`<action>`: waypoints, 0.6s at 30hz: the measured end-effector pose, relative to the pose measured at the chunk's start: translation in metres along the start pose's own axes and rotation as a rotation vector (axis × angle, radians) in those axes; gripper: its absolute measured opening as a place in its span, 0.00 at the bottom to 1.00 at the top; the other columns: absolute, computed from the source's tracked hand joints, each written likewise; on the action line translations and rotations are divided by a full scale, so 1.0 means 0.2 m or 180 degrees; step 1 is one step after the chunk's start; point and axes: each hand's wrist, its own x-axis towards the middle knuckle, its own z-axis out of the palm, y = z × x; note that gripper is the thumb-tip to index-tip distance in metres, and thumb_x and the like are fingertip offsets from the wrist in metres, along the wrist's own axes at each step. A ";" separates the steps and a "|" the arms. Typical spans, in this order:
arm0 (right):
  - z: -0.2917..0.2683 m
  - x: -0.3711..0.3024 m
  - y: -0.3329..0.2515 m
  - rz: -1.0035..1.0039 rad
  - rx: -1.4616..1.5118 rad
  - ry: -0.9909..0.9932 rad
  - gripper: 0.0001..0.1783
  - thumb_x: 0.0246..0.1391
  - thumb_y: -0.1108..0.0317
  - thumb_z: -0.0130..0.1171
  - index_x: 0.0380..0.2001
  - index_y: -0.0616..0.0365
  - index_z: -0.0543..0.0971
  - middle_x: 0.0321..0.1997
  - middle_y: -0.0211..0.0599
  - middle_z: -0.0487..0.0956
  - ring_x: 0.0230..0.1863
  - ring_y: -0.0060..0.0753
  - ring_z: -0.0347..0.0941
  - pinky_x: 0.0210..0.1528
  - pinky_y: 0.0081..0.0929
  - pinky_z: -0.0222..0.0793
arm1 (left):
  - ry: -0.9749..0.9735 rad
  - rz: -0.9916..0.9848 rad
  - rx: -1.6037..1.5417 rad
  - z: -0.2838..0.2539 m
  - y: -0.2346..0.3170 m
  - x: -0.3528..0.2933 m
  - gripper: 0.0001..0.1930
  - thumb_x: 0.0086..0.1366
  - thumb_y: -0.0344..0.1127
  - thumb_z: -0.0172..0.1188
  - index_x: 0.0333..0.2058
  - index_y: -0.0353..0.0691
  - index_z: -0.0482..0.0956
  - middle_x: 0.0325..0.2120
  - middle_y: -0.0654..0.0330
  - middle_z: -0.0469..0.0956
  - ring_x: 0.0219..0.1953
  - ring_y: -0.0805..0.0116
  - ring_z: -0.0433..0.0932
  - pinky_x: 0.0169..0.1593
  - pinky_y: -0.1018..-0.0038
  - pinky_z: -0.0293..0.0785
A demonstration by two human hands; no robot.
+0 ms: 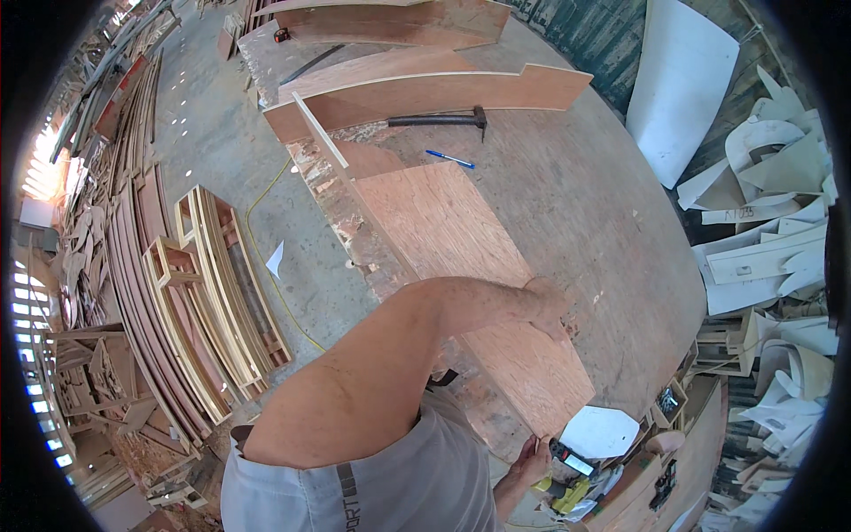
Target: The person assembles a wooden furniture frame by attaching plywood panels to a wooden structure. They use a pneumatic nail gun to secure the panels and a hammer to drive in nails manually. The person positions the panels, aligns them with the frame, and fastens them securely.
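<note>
My left arm reaches across a long, reddish plywood board (443,222) lying on the worktable. My left hand (551,309) is at the board's right edge, with its fingers bent down over it; the fingertips are not clear. At the board's near corner my right hand (530,463) has its thumb and fingers closed on the edge. Beside that hand lies a small black device with a pale panel (572,457), apparently not held. A thin upright strip (319,129) meets the board's far left end. Beyond the board are a blue pen (450,160) and a hammer (434,121).
A curved plywood panel (425,92) stands across the table's far part. A tape measure (282,35) lies farther back. White sheet (599,432) and a yellow-green tool (567,496) sit near right. Wooden frames (222,293) and a yellow cord (251,222) are on the left floor. White offcuts (771,230) pile up right.
</note>
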 end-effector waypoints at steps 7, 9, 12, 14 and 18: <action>-0.07 0.13 0.09 -0.0139 0.0158 -0.0226 0.06 0.56 0.71 0.65 0.28 0.60 0.78 0.30 0.34 0.79 0.31 0.28 0.78 0.33 0.22 0.78 | -0.0039 -0.0078 -0.0213 0.03 -0.01 0.09 0.30 0.53 0.67 0.60 0.45 0.52 0.84 0.41 0.51 0.83 0.44 0.50 0.82 0.47 0.59 0.75; -0.06 0.12 0.09 -0.0212 0.0169 -0.0351 0.10 0.55 0.68 0.68 0.28 0.62 0.79 0.31 0.34 0.79 0.31 0.27 0.77 0.36 0.21 0.79 | -0.0218 -0.0406 0.0506 -0.06 0.08 0.06 0.33 0.52 0.69 0.60 0.38 0.43 0.87 0.38 0.51 0.85 0.43 0.52 0.83 0.47 0.62 0.76; -0.04 0.02 0.05 -0.0386 0.0136 -0.0565 0.19 0.58 0.69 0.65 0.47 0.72 0.79 0.42 0.39 0.81 0.42 0.28 0.79 0.46 0.24 0.78 | -0.0245 -0.0302 0.0859 -0.02 0.05 0.08 0.41 0.50 0.79 0.54 0.37 0.41 0.86 0.35 0.50 0.84 0.40 0.51 0.83 0.44 0.60 0.77; -0.12 0.02 0.10 -0.0755 -0.0043 -0.0745 0.20 0.57 0.72 0.65 0.51 0.70 0.78 0.49 0.40 0.81 0.45 0.29 0.79 0.49 0.25 0.77 | -0.0177 -0.0246 0.1021 0.02 0.08 0.09 0.42 0.49 0.81 0.53 0.36 0.42 0.86 0.33 0.50 0.84 0.39 0.52 0.83 0.43 0.60 0.77; -0.17 0.09 0.20 -0.1414 -0.0401 -0.0902 0.19 0.54 0.73 0.67 0.50 0.65 0.80 0.50 0.40 0.82 0.44 0.27 0.79 0.47 0.23 0.77 | 0.0112 -0.0160 0.1130 0.05 0.12 0.09 0.40 0.50 0.79 0.55 0.33 0.42 0.86 0.29 0.50 0.84 0.36 0.54 0.83 0.40 0.60 0.76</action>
